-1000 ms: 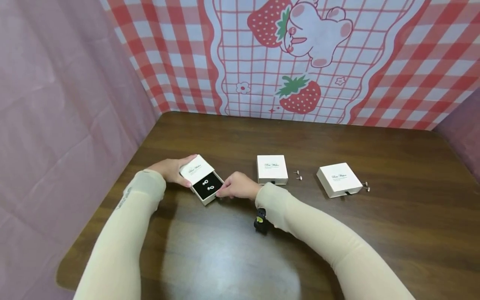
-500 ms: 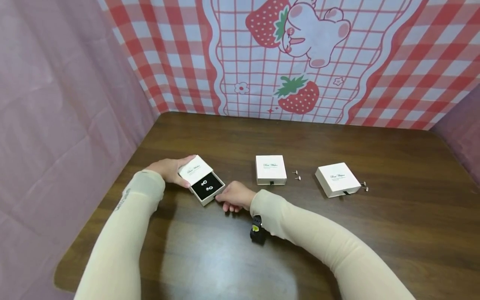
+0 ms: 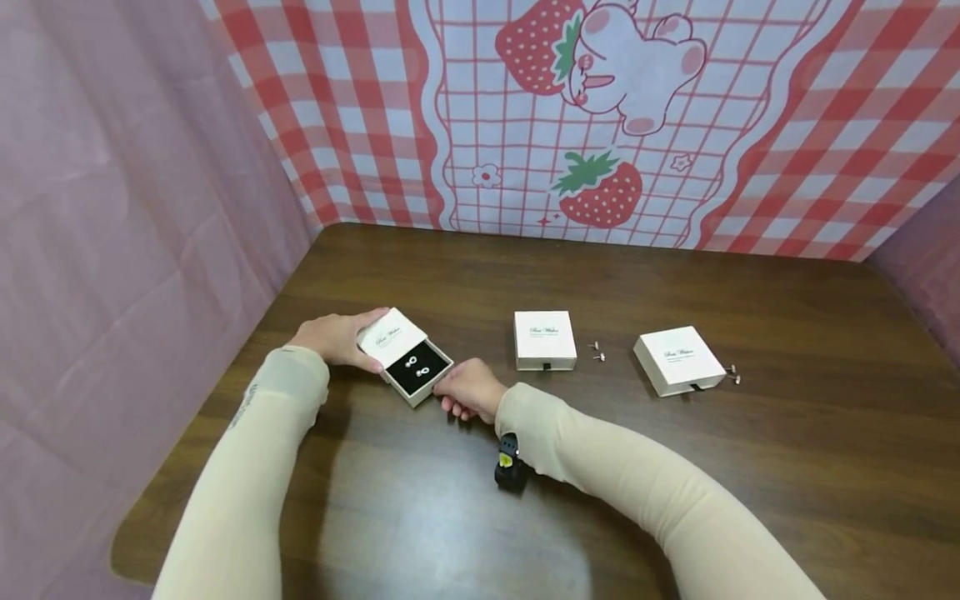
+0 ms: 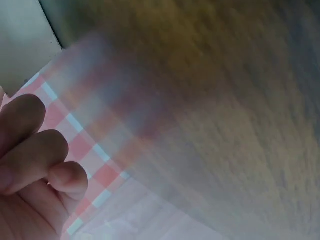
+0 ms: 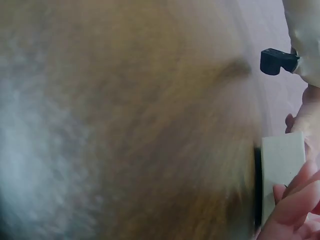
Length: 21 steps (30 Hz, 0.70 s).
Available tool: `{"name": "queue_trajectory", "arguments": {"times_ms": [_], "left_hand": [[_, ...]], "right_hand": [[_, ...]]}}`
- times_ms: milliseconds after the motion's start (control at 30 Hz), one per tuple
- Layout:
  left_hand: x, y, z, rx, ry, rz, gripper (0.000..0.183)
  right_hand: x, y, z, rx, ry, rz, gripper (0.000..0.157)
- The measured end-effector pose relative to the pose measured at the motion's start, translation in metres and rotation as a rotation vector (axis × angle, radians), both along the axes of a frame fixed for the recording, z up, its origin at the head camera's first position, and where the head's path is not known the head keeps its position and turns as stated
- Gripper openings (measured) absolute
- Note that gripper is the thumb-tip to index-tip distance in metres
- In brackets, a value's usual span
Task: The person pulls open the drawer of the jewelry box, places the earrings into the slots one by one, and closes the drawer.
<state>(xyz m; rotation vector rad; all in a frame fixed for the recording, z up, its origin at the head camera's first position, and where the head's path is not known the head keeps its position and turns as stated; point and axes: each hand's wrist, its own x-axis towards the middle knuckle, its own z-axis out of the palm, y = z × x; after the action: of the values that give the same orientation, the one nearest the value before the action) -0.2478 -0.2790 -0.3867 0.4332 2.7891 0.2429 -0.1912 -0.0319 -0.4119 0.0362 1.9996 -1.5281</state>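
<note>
A white sleeve-style jewelry box (image 3: 392, 337) stands at the left of the table with its drawer (image 3: 408, 398) pulled partly out. In the drawer, a pair of silvery earrings (image 3: 417, 367) lies on a black insert. My left hand (image 3: 333, 340) grips the box's outer sleeve from the left, thumb on the near side. My right hand (image 3: 471, 389) pinches the drawer's front edge at its tab, which the fingers hide. The right wrist view has the box's pale side (image 5: 281, 160) beside my right fingers (image 5: 295, 207); the left wrist view has curled fingers (image 4: 35, 160) below a box corner (image 4: 22, 40).
Two more white boxes stand on the wooden table, one in the middle (image 3: 544, 337) and one to the right (image 3: 680, 358), both with drawers in. Small stud earrings (image 3: 598, 352) lie beside the middle box, and others (image 3: 733, 374) beside the right one. A checked cloth (image 3: 375, 117) hangs behind.
My right hand has dropped slightly and turned at the drawer's front, its other fingers now showing below. The drawer and my left hand stay about where they were.
</note>
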Motion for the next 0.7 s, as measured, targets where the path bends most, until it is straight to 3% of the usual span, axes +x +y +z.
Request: {"name": "queue_trajectory", "arguments": {"times_ms": [433, 700], "left_hand": [[0.0031, -0.0022, 0.0021, -0.017, 0.034, 0.023, 0.104], [0.0035, 0.0033, 0.0015, -0.017, 0.049, 0.023, 0.101]], "right_hand": [[0.0034, -0.0037, -0.0017, -0.057, -0.024, -0.058, 0.021], [-0.0024, -0.0089, -0.0018, -0.08, -0.02, -0.077, 0.019]]}}
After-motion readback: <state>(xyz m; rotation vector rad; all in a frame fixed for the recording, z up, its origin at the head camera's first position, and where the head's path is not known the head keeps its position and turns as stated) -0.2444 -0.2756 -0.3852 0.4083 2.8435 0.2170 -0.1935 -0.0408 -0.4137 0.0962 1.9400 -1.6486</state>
